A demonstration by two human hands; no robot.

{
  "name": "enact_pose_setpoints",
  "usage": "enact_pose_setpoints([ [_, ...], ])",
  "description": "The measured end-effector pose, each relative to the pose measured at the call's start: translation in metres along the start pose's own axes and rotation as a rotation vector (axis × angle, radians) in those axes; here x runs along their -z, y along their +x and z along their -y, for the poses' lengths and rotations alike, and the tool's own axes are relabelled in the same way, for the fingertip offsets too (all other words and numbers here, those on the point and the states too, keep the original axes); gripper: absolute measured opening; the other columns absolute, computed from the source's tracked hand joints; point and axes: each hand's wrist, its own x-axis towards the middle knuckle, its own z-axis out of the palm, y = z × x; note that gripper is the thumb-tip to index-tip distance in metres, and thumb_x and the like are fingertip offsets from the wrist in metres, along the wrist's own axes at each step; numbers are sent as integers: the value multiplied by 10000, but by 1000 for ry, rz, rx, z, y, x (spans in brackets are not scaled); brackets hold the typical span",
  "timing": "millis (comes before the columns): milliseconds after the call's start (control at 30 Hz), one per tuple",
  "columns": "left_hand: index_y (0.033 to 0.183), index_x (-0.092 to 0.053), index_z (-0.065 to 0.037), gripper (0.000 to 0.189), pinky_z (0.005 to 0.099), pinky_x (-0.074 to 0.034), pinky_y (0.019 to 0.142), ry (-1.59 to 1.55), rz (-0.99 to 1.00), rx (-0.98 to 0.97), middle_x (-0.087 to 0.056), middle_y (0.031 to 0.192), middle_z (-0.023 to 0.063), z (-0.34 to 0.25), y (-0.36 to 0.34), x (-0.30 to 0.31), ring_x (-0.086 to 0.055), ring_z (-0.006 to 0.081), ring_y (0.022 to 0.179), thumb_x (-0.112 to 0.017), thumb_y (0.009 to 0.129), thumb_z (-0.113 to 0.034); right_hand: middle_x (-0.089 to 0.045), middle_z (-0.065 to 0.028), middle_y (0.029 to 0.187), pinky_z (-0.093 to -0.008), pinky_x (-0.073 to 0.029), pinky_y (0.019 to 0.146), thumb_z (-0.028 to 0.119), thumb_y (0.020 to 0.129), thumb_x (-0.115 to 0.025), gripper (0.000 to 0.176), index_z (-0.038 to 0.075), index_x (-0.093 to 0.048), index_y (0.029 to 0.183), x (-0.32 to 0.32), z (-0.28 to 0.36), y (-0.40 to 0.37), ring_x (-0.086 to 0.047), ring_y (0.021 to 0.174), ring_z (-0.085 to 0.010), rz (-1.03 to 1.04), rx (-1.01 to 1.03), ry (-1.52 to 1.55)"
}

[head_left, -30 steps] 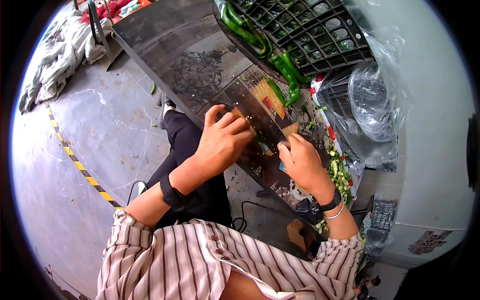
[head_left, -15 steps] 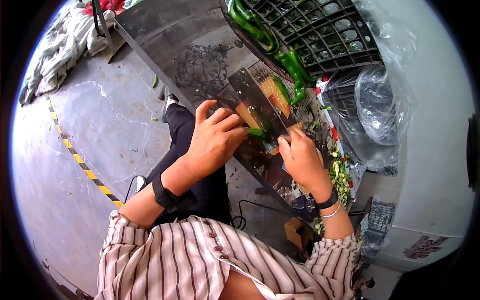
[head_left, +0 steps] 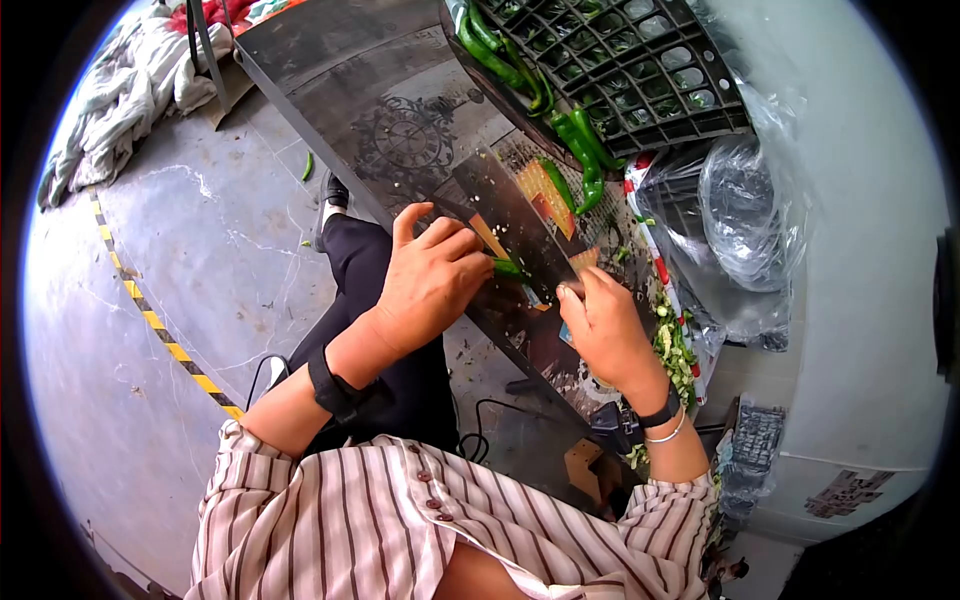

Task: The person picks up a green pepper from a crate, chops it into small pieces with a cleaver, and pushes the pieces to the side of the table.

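My left hand (head_left: 435, 265) is closed around a green chili pepper (head_left: 508, 269), and only the pepper's end shows past my fingertips. In my right hand (head_left: 603, 318) is a cleaver (head_left: 517, 218), gripped near the handle, its wide dark blade flecked with bits of pepper. The blade stands beside the pepper's end; whether it touches cannot be made out. Beyond the blade, whole green peppers (head_left: 590, 178) lie on the dark table (head_left: 330, 90). Chopped pepper pieces (head_left: 672, 345) are heaped along the table's right side, past my right wrist.
A black plastic crate (head_left: 660, 110) stands at the table's far right, with more long peppers (head_left: 495, 58) beside it. Clear plastic bags (head_left: 745, 215) sit to the right. Crumpled cloth (head_left: 130, 90) and yellow-black tape (head_left: 150, 312) are on the floor at left.
Both hands keep nearly the same place and grip. The cleaver's blade has tilted slightly, and less of the pepper's end shows. The whole view has shifted a little.
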Motion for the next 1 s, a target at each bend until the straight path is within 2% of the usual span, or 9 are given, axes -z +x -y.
enact_pose_setpoints([
  [333, 843, -698, -164, 122, 473, -316, 1042, 12, 16, 10, -566, 823, -27, -2, 1, 2, -565, 172, 931, -752, 734, -167, -561, -259, 847, -500, -459, 655, 114, 931, -549, 184, -56, -514, 871, -4, 1, 5, -563, 773, -468, 39, 25, -144],
  [467, 833, -698, -159, 113, 473, -317, 1040, 3, -1, 6, -578, 832, -27, -3, 2, 0, -567, 173, 931, -750, 734, -165, -570, -257, 848, -495, -461, 662, 118, 934, -548, 191, -58, -516, 869, -16, -5, 14, -569, 781, -466, 0, 26, -121],
  [567, 827, -698, -158, 107, 471, -318, 1037, 12, -6, 4, -586, 838, -28, -3, 1, 1, -569, 172, 934, -749, 733, -162, -579, -254, 850, -491, -464, 674, 123, 931, -551, 196, -62, -528, 872, -19, -10, 26, -579, 788, -461, -31, 109, -141],
  [633, 824, -698, -158, 104, 471, -318, 1036, 16, -14, -4, -590, 842, -29, -2, 0, 0, -570, 171, 938, -748, 733, -161, -585, -255, 857, -487, -458, 687, 121, 925, -555, 194, -64, -542, 867, -17, -16, 29, -576, 773, -455, -39, 89, -28],
  [800, 827, -699, -162, 99, 476, -313, 1036, 8, -9, -3, -593, 844, -33, -1, 1, 0, -573, 167, 944, -744, 739, -158, -573, -235, 847, -482, -437, 687, 111, 928, -548, 175, -54, -539, 868, -9, -8, 19, -554, 786, -444, -114, 82, -19],
  [1000, 831, -694, -162, 104, 471, -314, 1038, 7, -21, -2, -585, 837, -31, -1, 0, -3, -569, 170, 924, -743, 740, -157, -552, -242, 821, -483, -439, 666, 99, 934, -541, 160, -55, -524, 892, -2, 3, 2, -542, 772, -459, -48, 47, -26],
])
